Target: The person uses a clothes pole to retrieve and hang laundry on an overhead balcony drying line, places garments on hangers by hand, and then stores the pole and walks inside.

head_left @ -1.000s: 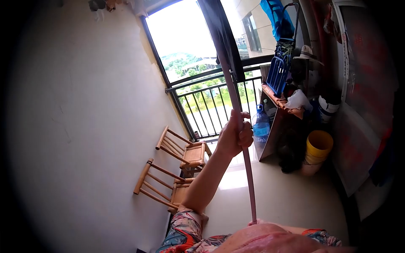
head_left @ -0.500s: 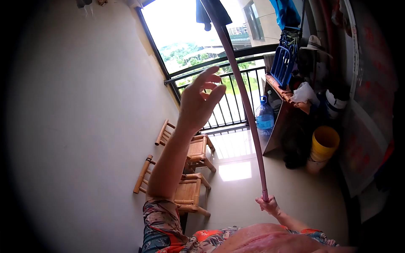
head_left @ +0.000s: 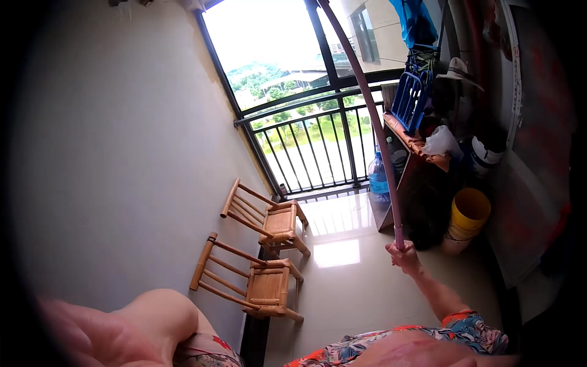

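Observation:
My right hand (head_left: 403,257) is closed around the bottom end of a long mauve pole (head_left: 377,125). The pole rises past the window and leaves the view at the top, so its upper end is hidden. At the lower left, close to the camera, my left arm (head_left: 165,312) is sharply bent. Its outer part blurs into the dark edge of the view, and I cannot make out the fingers of that hand or anything in them.
Two bamboo chairs (head_left: 269,287) stand by the white wall (head_left: 122,153) on the left. Ahead are a black railing (head_left: 312,150) and window. To the right are a water bottle (head_left: 379,180), a cabinet, a blue folding frame (head_left: 411,101) and a yellow bucket (head_left: 471,211).
My left arm has dropped from in front of the window to the lower left. My right hand and the pole have moved up and right. The dark cloth near the pole's top has left view.

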### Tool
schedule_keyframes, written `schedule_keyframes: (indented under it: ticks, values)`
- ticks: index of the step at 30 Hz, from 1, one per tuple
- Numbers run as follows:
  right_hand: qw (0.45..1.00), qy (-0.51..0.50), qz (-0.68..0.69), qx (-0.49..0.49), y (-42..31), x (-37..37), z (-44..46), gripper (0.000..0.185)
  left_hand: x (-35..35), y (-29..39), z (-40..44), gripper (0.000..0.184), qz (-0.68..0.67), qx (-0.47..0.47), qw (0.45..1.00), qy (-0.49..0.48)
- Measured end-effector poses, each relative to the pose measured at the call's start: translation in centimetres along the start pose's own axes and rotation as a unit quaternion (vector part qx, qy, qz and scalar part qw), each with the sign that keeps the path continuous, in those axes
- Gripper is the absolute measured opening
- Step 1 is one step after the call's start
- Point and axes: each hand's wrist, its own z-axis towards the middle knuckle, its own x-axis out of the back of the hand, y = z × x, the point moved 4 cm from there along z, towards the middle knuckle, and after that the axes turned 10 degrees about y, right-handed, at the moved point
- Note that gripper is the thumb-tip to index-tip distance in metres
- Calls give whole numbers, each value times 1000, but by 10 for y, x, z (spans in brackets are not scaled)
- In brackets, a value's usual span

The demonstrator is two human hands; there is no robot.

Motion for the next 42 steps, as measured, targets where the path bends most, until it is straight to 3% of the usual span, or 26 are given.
schedule_keyframes:
  ticks: [2, 3, 5, 6, 15, 19, 29, 34, 42]
  values:
    - [999, 4, -1, 44, -24, 0, 24, 33, 9, 2, 1, 34, 39, 0, 999, -4]
    - [1000, 17, -14, 19, -4, 12, -9, 33, 11, 3, -2, 34, 48, 6, 999, -8]
    - [997, 27, -67, 31, -30, 21, 29, 32, 29, 8, 9, 34, 97, -3, 995, 26]
    - [995, 48, -84, -18, -34, 26, 4, 29, 36, 4, 17, 34, 107, 13, 994, 25]
    - [1000, 18, -4, -15, -66, 9, 63, 26, 11, 2, -31, 33, 131, 37, 990, 42]
    - [999, -27, 12, 30, -72, -13, 91, 29, 10, -18, -46, 33, 117, 44, 992, 36]
    - [997, -52, 48, 22, -73, -148, 161, 33, 54, -104, -144, 32, 118, 54, 991, 19]
    - [995, -52, 62, 62, -77, -216, 198, 32, 77, -145, -182, 32, 138, 57, 989, 6]
    - [990, -104, 94, 34, -88, -298, 274, 33, 77, -185, -236, 32, 174, 68, 982, -18]
